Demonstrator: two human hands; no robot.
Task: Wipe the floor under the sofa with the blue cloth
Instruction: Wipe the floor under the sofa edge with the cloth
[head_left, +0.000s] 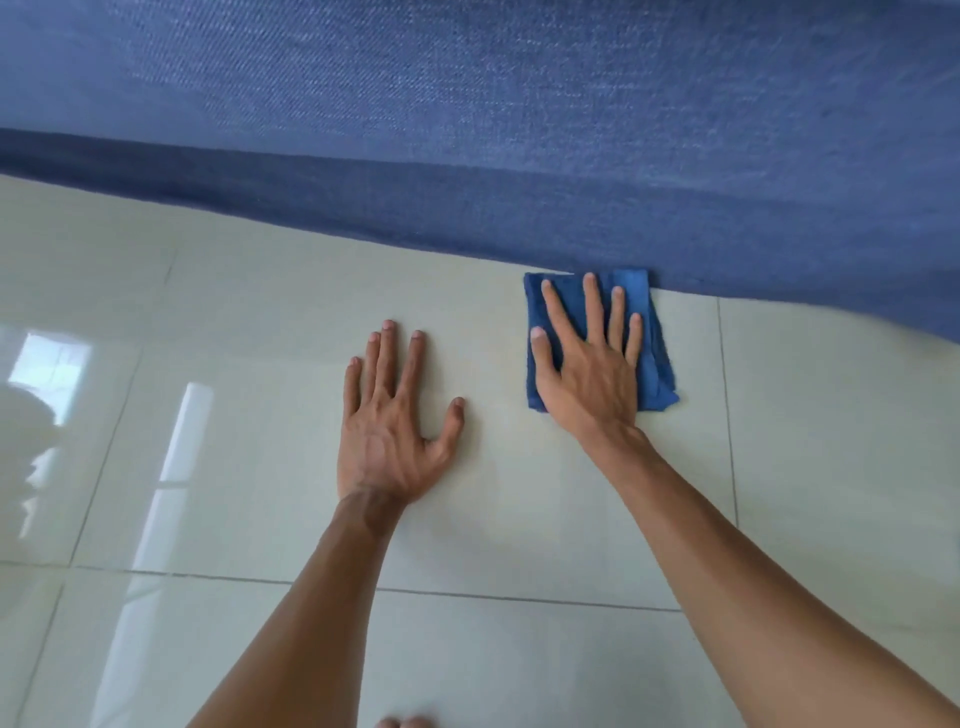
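Observation:
The folded blue cloth (653, 358) lies flat on the pale tiled floor (260, 322), its far edge touching the lower edge of the blue fabric sofa (519, 156). My right hand (587, 364) presses flat on top of the cloth, fingers spread and pointing toward the sofa. To the left of the cloth, my left hand (395, 426) rests palm down on the bare tile with fingers apart and nothing in it. The gap under the sofa is hidden by its front.
The sofa front fills the whole top of the view and slants down to the right. Glossy tiles with grout lines spread left and toward me, with window glare at the left. A bit of my foot (405, 722) shows at the bottom edge.

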